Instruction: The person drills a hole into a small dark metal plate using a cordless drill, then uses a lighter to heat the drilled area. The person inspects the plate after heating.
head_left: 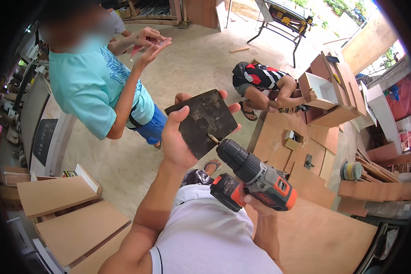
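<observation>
My left hand [176,139] is wrapped round the edges of a flat, dark, roughly square plate [210,109] with rounded corners and scuffed, dusty patches. Its thumb lies over the near side and several fingertips show past the far edge. In my right hand [262,208] is a cordless drill [253,171] in black, grey and orange, gripped by its handle. The drill bit [213,138] points up and left at the lower part of the plate. Its tip overlaps the plate in this view; whether it touches, I cannot tell.
At the left stands a person in a turquoise shirt [80,91]. Another person [265,80] crouches beside a wooden cabinet [329,109]. Wooden panels [82,228] lie at lower left, plywood sheets [324,228] at lower right. A folding-leg saw stand [285,20] is at the back.
</observation>
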Demonstrator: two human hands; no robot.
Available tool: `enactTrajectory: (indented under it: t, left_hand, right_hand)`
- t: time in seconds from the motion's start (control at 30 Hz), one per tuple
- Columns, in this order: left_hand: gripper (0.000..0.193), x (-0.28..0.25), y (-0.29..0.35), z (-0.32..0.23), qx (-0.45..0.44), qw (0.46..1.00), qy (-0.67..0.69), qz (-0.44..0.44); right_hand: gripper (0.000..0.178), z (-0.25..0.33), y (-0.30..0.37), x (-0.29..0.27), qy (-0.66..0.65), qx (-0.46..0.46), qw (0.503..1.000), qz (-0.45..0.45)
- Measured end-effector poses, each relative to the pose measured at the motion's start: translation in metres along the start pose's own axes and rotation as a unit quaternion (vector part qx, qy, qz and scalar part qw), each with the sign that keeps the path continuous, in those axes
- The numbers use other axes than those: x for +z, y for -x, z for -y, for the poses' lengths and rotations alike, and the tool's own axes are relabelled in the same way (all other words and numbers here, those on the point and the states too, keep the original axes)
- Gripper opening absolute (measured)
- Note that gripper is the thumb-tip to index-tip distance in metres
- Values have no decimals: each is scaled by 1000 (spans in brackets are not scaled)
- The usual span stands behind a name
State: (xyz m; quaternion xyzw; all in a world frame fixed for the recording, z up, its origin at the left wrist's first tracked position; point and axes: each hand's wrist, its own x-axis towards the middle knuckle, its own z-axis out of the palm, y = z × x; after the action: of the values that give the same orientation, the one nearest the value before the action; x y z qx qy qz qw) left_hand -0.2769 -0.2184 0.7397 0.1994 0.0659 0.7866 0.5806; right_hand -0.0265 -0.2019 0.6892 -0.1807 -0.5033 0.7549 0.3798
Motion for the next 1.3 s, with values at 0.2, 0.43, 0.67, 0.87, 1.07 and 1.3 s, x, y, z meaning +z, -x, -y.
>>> enactTrajectory:
  t: [0.2,0.43,0.67,0.87,1.07,1.3]
  left_hand:
    - [41,-3,-9,4,8,996,55,75]
    - [53,-9,-27,9,2,990,32,134]
    - [58,-29,-43,14,-19,998,30,56]
    - [66,-32,-39,2,-98,988,85,88]
    - [69,-41,-40,27,-129,988,71,40]
    - [72,-37,-37,50,-133,988,79,-2]
  right_hand:
    - [43,-11,0,0,-8,27,999,-29]
    - [46,-17,-8,-1,-73,50,995,-50]
    - [44,-16,-17,-17,244,-96,959,-105]
    - [43,20,-24,-19,407,-231,884,-17]
    - [43,12,-24,-14,429,-196,877,-94]
    - [49,6,-9,-22,463,-250,849,-44]
